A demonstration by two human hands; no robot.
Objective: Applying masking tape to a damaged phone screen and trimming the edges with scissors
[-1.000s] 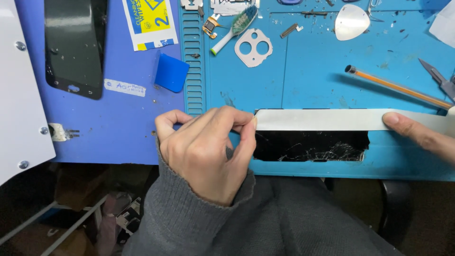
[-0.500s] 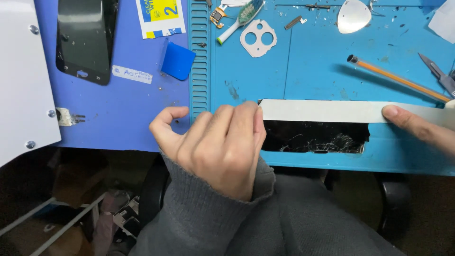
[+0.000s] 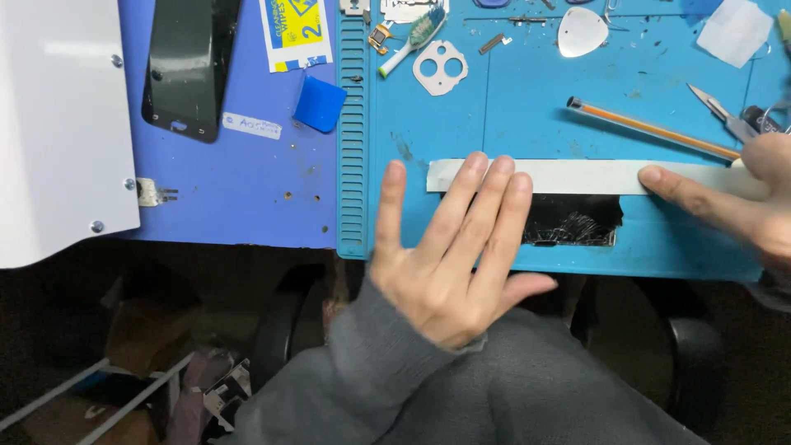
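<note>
Fingers [image 3: 482,194] atop white strip [image 3: 577,175]

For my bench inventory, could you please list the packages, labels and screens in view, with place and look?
Wipe packet: top edge, flat, yellow, blue and white.
Phone screen: upper left on the purple mat, dark glossy rectangle.
Label: below that screen, small white strip.
Cracked screen: under white tape, black.

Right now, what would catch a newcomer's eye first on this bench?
The left hand, spread flat with its fingers on the end of a long white strip across the teal work mat. Under the strip lies a dark panel with cracked glass, and the right hand presses the strip's far end. At upper left, a black phone rests on the blue tabletop.
</note>
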